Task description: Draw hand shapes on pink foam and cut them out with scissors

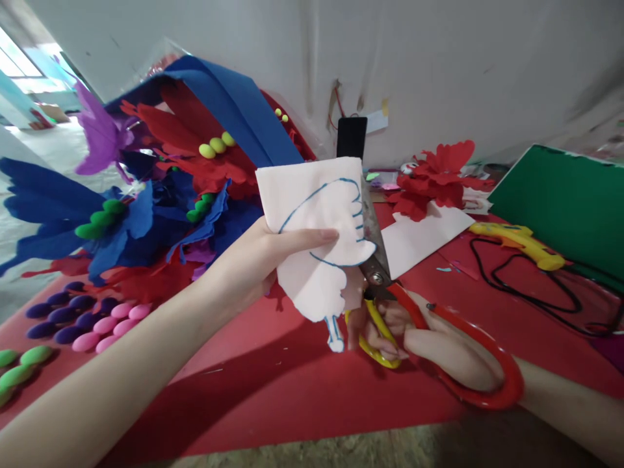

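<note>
Two hands work above a red felt mat (273, 377). The left hand (253, 260) pinches a white sheet (312, 221) near the centre of the view, thumb flat across the front and the other fingers hidden behind it. The sheet bears a blue drawn outline and its lower edge is already cut to a wavy shape. At four o'clock from the sheet, the right hand (429, 338) is closed on a pair of scissors (385, 286), with fingers through the yellow loop and the large red loop. The blades point toward twelve o'clock and run along the sheet's right edge, partly hidden behind it, so how far apart they stand cannot be told.

A heap of blue, red and purple felt flowers (146, 188) fills the ten o'clock area. Pink and purple oval pieces (92, 318) lie at eight o'clock, with green ovals (19, 364) beyond them at the left edge. A red flower (433, 179) sits at one o'clock, with a plain white piece (424, 237) just below it. At three o'clock lie a yellow glue gun (517, 239), its black cord (536, 289) and a green board (560, 201).
</note>
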`<action>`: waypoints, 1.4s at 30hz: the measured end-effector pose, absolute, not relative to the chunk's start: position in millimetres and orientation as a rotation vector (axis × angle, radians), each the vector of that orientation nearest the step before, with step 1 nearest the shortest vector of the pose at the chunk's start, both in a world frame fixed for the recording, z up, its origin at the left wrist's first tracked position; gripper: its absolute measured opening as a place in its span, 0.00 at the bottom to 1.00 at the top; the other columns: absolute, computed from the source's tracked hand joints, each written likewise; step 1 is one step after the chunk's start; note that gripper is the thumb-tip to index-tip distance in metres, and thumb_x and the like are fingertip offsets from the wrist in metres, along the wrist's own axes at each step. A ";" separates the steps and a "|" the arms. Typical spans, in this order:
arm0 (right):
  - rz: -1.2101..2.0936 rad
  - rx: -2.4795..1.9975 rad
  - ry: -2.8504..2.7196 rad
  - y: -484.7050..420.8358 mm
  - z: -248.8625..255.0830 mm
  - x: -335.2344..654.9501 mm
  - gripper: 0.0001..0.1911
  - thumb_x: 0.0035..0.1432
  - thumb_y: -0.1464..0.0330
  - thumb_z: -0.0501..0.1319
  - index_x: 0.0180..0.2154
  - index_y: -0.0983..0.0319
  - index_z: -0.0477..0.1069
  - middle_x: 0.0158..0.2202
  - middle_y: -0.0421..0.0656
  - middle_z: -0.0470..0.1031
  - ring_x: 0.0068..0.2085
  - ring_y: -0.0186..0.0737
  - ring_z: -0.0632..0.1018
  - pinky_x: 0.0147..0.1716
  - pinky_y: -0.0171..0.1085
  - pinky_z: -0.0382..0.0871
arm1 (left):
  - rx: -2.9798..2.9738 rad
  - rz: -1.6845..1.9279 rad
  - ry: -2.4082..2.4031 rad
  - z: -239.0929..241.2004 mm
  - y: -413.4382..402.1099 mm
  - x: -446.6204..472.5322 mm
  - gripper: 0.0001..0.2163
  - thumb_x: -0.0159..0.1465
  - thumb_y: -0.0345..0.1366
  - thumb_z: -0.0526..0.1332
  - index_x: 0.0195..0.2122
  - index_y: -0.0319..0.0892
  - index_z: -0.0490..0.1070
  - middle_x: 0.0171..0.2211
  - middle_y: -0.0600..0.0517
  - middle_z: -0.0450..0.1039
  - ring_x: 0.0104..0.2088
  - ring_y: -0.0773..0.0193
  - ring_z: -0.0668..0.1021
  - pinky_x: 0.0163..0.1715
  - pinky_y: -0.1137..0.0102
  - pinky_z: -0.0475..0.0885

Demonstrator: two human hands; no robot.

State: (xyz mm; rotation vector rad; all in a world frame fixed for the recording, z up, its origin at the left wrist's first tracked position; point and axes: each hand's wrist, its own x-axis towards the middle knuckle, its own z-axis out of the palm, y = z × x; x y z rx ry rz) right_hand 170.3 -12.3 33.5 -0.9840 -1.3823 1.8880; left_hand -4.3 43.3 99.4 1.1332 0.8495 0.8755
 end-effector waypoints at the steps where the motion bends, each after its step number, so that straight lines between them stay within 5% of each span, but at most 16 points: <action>1: 1.930 -0.965 -1.371 -12.7 35.6 171.2 0.06 0.41 0.70 0.53 0.26 0.64 0.60 0.19 0.37 0.60 0.18 0.26 0.58 0.18 0.31 0.52 | 1.154 0.881 0.872 99.6 42.9 -3.8 0.05 0.50 0.29 0.65 0.29 0.41 0.73 0.25 0.55 0.76 0.27 0.65 0.78 0.26 0.76 0.73; 17: 2.082 -0.901 -1.372 -10.4 48.4 177.1 0.06 0.38 0.70 0.49 0.23 0.66 0.60 0.16 0.35 0.57 0.18 0.25 0.59 0.19 0.31 0.54 | 1.474 0.926 1.009 90.3 48.9 -6.3 0.05 0.53 0.35 0.63 0.28 0.40 0.73 0.26 0.53 0.76 0.26 0.63 0.77 0.27 0.73 0.72; 25: 2.049 -0.899 -1.270 -11.4 45.6 175.3 0.17 0.39 0.71 0.50 0.36 0.63 0.54 0.20 0.35 0.65 0.16 0.25 0.60 0.18 0.30 0.55 | 1.588 0.972 1.157 89.6 49.0 -7.3 0.05 0.52 0.36 0.63 0.27 0.40 0.74 0.24 0.52 0.76 0.24 0.64 0.75 0.21 0.75 0.69; 30: 2.075 -0.807 -1.315 -7.8 43.9 176.4 0.09 0.41 0.69 0.51 0.29 0.67 0.62 0.18 0.37 0.63 0.17 0.27 0.61 0.19 0.32 0.56 | 1.351 0.957 1.023 87.4 49.5 -2.9 0.02 0.51 0.32 0.63 0.26 0.40 0.74 0.22 0.54 0.75 0.22 0.65 0.76 0.22 0.76 0.71; 33: 2.088 -0.769 -1.329 -5.8 40.1 177.6 0.06 0.38 0.71 0.50 0.22 0.67 0.62 0.17 0.40 0.64 0.17 0.28 0.61 0.18 0.33 0.55 | 1.181 0.897 0.952 89.1 49.3 -0.7 0.03 0.51 0.29 0.63 0.28 0.38 0.75 0.20 0.52 0.75 0.21 0.64 0.76 0.21 0.74 0.72; 42: 1.993 -0.577 -1.348 -7.3 29.0 178.3 0.11 0.42 0.73 0.51 0.33 0.67 0.61 0.19 0.37 0.58 0.20 0.28 0.59 0.20 0.32 0.53 | 0.861 0.822 0.793 85.9 38.4 10.8 0.10 0.59 0.29 0.56 0.40 0.34 0.73 0.30 0.46 0.78 0.28 0.61 0.79 0.30 0.71 0.75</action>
